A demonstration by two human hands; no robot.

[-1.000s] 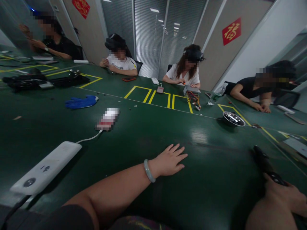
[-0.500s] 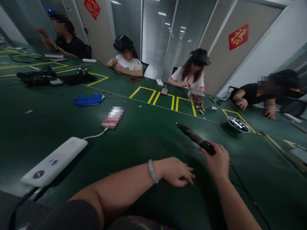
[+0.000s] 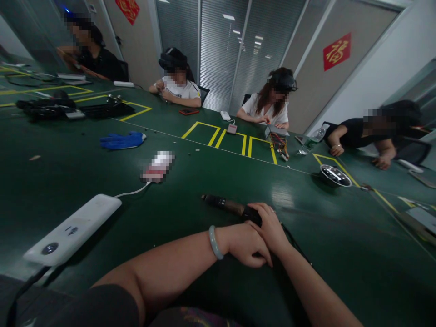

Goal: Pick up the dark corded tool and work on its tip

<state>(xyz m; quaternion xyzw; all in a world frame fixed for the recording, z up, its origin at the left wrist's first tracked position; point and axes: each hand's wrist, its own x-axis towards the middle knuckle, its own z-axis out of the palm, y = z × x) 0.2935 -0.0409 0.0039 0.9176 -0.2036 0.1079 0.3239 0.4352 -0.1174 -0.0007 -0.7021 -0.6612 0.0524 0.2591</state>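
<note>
My right hand [image 3: 269,227] is closed round the black rear end of a corded electric screwdriver [image 3: 233,206]. The screwdriver lies nearly level, low over or on the green table, its tip pointing left; whether it touches the tabletop I cannot tell. Its dark cord trails out behind my right wrist. My left hand [image 3: 243,245], with a pale bangle [image 3: 215,243] on the wrist, rests on the table just below the tool. It holds nothing that I can see. The fingers look loosely stretched, partly covered by my right hand, which touches or overlaps it.
A white power bank [image 3: 75,231] is cabled to a phone [image 3: 158,167] at left. Beyond are a blue glove [image 3: 122,141], a metal bowl [image 3: 335,176], a water bottle [image 3: 311,141] and coloured wires [image 3: 279,147]. Several people sit along the table's far side [image 3: 211,116].
My right hand has moved left with the electric screwdriver, bringing it against my left hand. The tool has swung from slanting to nearly level. My left hand has stayed in place.
</note>
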